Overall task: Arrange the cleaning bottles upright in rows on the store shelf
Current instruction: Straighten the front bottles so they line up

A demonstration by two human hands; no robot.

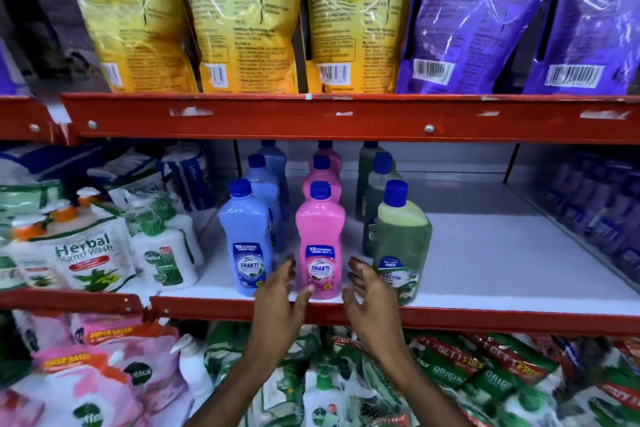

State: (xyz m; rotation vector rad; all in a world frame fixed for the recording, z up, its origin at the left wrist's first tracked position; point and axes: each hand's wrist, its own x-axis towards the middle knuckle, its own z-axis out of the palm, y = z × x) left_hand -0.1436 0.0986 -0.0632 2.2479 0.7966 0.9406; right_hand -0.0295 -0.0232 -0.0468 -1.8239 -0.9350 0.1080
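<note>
Three rows of blue-capped cleaning bottles stand upright on the white shelf (485, 253). The front blue bottle (246, 236) leads the left row, the front pink bottle (320, 236) the middle row, the front green bottle (401, 239) the right row. More bottles of each colour stand behind them. My left hand (277, 298) is open just left of the pink bottle's base, fingers spread. My right hand (370, 295) is open just right of it, close to the green bottle. Neither hand grips anything.
Herbal hand wash pouches and pump bottles (86, 253) crowd the left of the shelf. Purple packs (595, 211) line the right side. A red rail (346, 121) runs above, carrying yellow pouches (242, 28) and purple pouches (485, 28). Refill packs (450, 378) fill the shelf below.
</note>
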